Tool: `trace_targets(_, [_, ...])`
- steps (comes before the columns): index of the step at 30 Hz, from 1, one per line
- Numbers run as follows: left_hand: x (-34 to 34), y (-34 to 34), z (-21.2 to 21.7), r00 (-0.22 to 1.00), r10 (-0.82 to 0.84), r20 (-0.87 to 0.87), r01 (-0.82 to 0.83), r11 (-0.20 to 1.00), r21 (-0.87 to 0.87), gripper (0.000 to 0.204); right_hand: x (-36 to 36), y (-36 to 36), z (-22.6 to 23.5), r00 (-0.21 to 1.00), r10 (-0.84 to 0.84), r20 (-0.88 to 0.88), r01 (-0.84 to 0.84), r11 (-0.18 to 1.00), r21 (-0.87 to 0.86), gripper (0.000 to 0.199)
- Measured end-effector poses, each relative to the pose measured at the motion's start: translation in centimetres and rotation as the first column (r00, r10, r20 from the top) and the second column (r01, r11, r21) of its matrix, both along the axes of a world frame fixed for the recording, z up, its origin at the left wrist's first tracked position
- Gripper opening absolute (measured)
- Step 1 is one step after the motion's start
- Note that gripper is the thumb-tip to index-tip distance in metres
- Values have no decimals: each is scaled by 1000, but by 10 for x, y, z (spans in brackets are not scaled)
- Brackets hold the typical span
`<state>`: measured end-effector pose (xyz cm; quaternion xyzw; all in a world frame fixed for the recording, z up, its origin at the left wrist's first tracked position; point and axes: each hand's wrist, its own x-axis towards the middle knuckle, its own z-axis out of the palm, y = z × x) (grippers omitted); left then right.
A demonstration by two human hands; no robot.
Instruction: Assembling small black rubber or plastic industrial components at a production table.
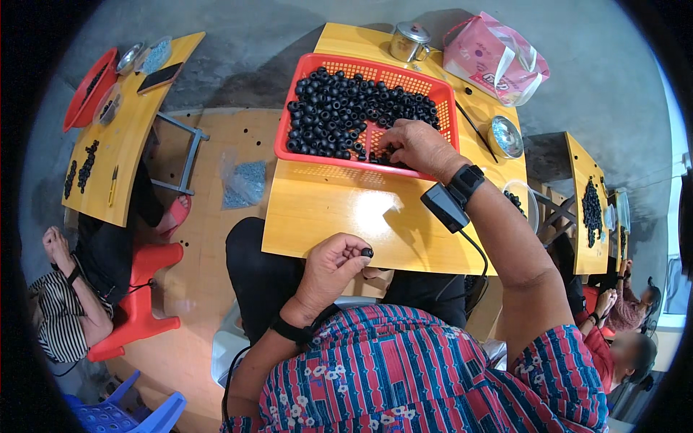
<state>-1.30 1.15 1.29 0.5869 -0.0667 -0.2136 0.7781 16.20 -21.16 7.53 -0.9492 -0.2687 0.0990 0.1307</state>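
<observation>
My left hand (333, 268), near the front edge of the yellow table (325, 209), pinches a small round black piece (367, 252) between thumb and fingers. Farther off, my right hand (420, 148) reaches over the near rim of a red plastic basket (325, 161). Its fingers are curled down among the pieces, and their tips are partly hidden, so what they grip cannot be made out. A heap of black bead-like pieces (332, 108), many with a hole, fills most of the basket. Some of the basket's red bottom shows near my right fingers.
A metal mug (410, 42) and a pink bag (494, 61) stand behind the basket. To its right lie a thin black rod (476, 131) and a metal bowl (505, 137). A black device (444, 207) hangs by my right wrist with a cable. People sit at side tables.
</observation>
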Motion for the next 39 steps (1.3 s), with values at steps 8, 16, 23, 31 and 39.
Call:
trace_targets(8, [0, -1, 1, 1000, -1, -9, 1, 1000, -2, 16, 7, 1, -13, 996, 54, -70, -42, 986, 159, 19])
trace_targets(16, [0, -1, 3, 999, 0, -35, -1, 1000, -30, 16, 10, 14, -11, 993, 115, -37, -106, 975, 194, 18])
trace_targets(23, [-1, -1, -4, 1000, 2, -21, -1, 1000, 19, 17, 13, 24, -13, 982, -10, -188, 32, 993, 113, 22])
trace_targets(31, [-2, 0, -2, 1000, -2, -31, 2, 1000, 9, 17, 13, 37, -8, 991, -56, -124, 60, 998, 32, 29])
trace_targets(39, [-2, 0, -2, 1000, -4, -11, 4, 1000, 23, 16, 15, 29, -19, 989, -18, -147, 34, 993, 110, 16])
